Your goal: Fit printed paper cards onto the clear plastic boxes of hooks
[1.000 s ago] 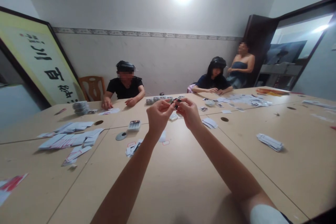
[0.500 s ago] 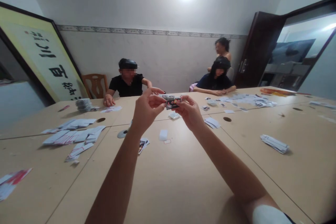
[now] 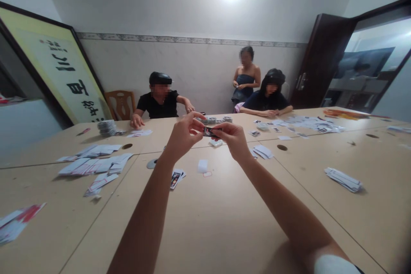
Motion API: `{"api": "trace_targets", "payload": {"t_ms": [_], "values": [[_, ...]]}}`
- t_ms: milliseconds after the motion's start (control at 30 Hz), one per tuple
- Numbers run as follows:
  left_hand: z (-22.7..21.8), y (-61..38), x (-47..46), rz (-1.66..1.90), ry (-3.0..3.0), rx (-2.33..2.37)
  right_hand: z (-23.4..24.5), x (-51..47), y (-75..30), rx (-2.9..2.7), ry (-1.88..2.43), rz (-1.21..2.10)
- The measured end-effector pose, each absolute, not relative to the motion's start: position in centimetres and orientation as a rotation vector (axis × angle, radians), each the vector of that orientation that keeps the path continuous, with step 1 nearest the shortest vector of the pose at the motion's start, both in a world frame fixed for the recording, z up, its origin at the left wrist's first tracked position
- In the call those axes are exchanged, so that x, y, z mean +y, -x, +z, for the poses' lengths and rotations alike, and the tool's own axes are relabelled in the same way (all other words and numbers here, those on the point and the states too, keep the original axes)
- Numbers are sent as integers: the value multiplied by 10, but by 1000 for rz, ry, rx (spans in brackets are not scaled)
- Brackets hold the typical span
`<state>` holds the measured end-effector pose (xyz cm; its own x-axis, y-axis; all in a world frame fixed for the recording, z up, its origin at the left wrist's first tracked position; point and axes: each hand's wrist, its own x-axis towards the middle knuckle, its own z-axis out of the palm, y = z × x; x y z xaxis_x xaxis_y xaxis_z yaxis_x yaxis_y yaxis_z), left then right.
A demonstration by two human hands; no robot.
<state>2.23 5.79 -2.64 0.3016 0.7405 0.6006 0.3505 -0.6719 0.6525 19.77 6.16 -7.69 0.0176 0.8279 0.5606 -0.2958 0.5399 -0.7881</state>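
Both my hands are raised above the beige table (image 3: 224, 222) and pinch one small dark printed card (image 3: 210, 132) between them. My left hand (image 3: 183, 135) grips its left end with thumb and fingers. My right hand (image 3: 233, 138) holds its right end. Below the hands lie a small white card (image 3: 202, 165), a tiny red-edged scrap (image 3: 207, 174) and a few printed cards (image 3: 176, 177). A grey disc (image 3: 152, 163) lies partly hidden behind my left forearm.
Piles of white cards (image 3: 96, 163) spread at the left, a stack (image 3: 343, 179) at the right, more (image 3: 263, 150) past my right hand. Two seated people (image 3: 159, 98) (image 3: 269, 94) work at the far edge, a third stands (image 3: 245, 75). Round holes (image 3: 282, 147) dot the table.
My hands turned the dark card between them and it now sits a little lower. The view shifted left. The standing person walked left from the doorway to behind the seated one.
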Motion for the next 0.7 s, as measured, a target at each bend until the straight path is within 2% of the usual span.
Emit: {"api": "trace_targets", "payload": {"t_ms": [200,267,467,700], "values": [[-45,-24,85,1307,-2163,1343,-70,64,-213,-1224,611,717],[-60,-20,100,1144,-2152,1492,-65,64,-224,-1186,626,674],[-116,-16,133,353,-2074,1631,-54,65,-247,-1151,634,657],[-153,-36,138,36,-2028,1702,-48,63,-257,-1165,587,667]]}}
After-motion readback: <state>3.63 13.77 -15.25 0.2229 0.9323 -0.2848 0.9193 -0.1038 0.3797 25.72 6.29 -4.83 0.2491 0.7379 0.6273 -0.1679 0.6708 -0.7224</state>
